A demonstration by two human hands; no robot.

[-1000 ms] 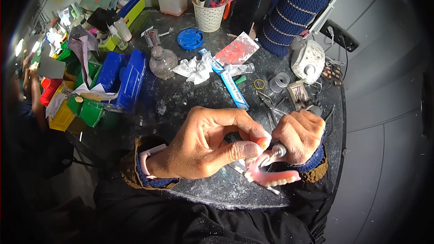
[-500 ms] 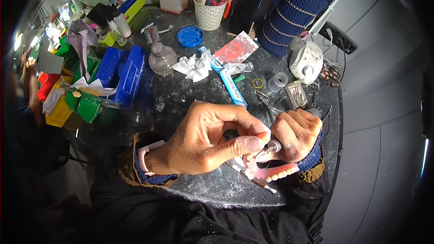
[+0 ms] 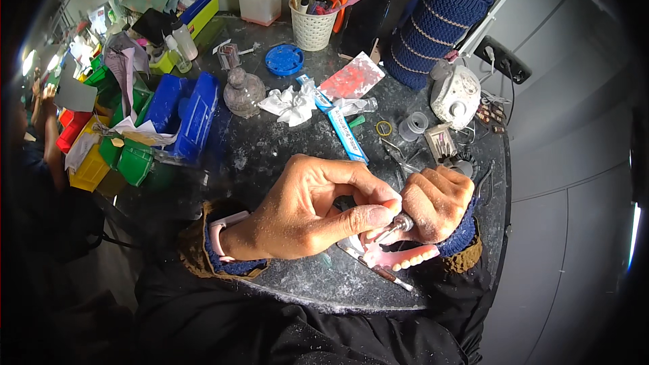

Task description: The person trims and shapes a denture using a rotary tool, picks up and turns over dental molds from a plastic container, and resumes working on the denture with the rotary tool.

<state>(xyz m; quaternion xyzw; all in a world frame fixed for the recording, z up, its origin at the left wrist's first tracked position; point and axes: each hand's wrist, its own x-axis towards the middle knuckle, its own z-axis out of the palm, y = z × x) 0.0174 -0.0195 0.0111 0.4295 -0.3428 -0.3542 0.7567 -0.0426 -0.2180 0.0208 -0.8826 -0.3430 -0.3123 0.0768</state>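
Observation:
My left hand [image 3: 323, 213] is dusted with pale powder, its thumb and forefinger pressed together. It grips a pink denture [image 3: 384, 257] with a row of cream teeth, partly hidden behind the thumb. My right hand [image 3: 436, 203] is curled round a rotary handpiece [image 3: 403, 222], whose metal nose points down-left to the denture beside my left thumb. Most of the handpiece is hidden in the fist. Whether its bur touches the pink base I cannot tell. A slim brush-like tool [image 3: 395, 280] lies on the table under the denture.
Beyond my hands, a blue-white box [image 3: 346, 135], crumpled tissue [image 3: 289, 104] and a glass bottle [image 3: 244, 92] stand on the dusty dark table [image 3: 270, 142]. A white motor unit [image 3: 457, 98] and a knit-covered flask [image 3: 433, 27] are at right; blue bins [image 3: 196, 118] at left. Another person's arm [image 3: 51, 122] shows far left.
My right hand and the handpiece have shifted slightly left, and the denture's toothed end has moved a little the same way. My left hand keeps nearly the same pose.

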